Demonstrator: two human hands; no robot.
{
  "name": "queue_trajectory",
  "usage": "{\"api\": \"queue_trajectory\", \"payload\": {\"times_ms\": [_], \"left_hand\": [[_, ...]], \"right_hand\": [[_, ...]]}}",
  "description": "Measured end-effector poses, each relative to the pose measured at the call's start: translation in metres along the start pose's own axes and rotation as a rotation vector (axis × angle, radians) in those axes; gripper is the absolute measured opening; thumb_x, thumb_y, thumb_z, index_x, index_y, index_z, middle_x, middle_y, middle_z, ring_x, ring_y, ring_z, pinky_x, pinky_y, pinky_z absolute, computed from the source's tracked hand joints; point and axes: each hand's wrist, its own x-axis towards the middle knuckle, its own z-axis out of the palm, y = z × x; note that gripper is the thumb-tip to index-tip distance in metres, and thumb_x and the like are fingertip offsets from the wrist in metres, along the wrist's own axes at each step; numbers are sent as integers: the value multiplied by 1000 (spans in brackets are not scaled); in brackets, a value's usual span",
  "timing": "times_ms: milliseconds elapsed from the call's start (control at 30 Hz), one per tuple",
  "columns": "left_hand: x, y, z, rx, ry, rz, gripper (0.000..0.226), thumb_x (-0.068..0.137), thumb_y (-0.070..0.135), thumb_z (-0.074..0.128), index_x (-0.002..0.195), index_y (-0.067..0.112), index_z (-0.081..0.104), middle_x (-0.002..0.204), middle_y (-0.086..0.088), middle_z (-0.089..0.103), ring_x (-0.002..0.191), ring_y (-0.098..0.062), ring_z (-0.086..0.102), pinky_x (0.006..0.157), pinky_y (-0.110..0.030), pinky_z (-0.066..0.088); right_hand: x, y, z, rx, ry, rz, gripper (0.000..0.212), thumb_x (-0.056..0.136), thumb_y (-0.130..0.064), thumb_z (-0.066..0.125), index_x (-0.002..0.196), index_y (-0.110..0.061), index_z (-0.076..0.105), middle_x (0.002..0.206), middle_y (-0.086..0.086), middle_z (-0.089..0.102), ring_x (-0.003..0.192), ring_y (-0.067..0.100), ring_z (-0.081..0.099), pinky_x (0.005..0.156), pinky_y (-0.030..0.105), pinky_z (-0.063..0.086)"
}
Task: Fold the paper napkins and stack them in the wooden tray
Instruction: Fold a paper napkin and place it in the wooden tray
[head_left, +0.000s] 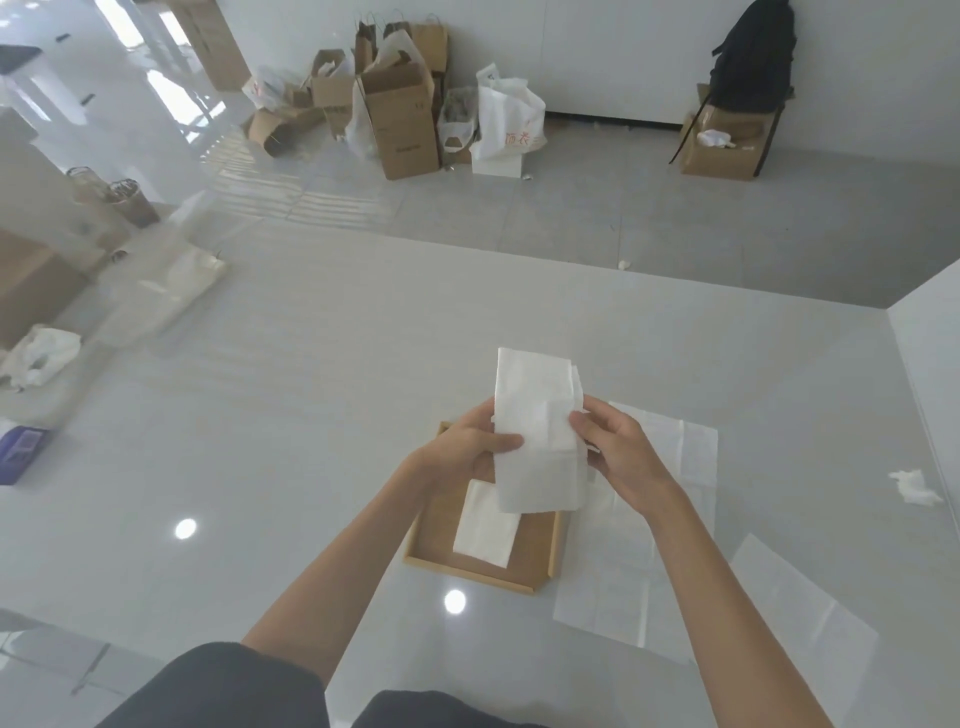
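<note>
A white paper napkin, folded into a long strip, is held upright in the air above the wooden tray. My left hand grips its left edge with the thumb across the front. My right hand pinches its right edge. One folded napkin lies flat inside the tray, partly hidden behind the held one. Unfolded napkins lie spread on the white table to the right of the tray, with another sheet nearer me.
A crumpled tissue lies near the table's right edge. A purple object and a white plastic bag sit at the far left. Cardboard boxes and bags stand on the floor beyond the table.
</note>
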Motion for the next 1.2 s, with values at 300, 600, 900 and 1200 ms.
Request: {"api": "queue_trajectory", "payload": {"times_ms": [300, 600, 900, 1200], "left_hand": [[12, -1, 9, -49, 294, 98, 33, 100, 34, 60, 109, 4, 72, 109, -14, 76, 99, -29, 73, 89, -46, 57], [17, 2, 13, 46, 505, 121, 39, 96, 36, 67, 97, -2, 74, 96, -14, 79, 80, -24, 74, 76, -45, 59], [21, 2, 20, -37, 635, 152, 30, 96, 34, 66, 90, 6, 72, 82, -5, 76, 71, -19, 73, 63, -33, 61], [20, 4, 10, -80, 475, 147, 30, 102, 30, 58, 111, 5, 72, 99, -7, 78, 85, -23, 75, 64, -31, 57]], "right_hand": [[3, -6, 8, -120, 105, -34, 38, 93, -28, 71, 128, -16, 65, 104, 5, 78, 95, 20, 75, 83, 35, 61], [8, 0, 5, -163, 169, -48, 25, 100, -21, 62, 120, -9, 71, 103, 6, 78, 92, 22, 75, 73, 27, 61], [5, 3, 16, -203, 96, -35, 38, 90, -24, 75, 125, -13, 64, 99, 5, 80, 89, 18, 76, 80, 31, 61], [1, 2, 13, -170, 56, -37, 42, 100, -29, 61, 141, -27, 51, 109, 4, 78, 100, 18, 74, 85, 32, 60]]}}
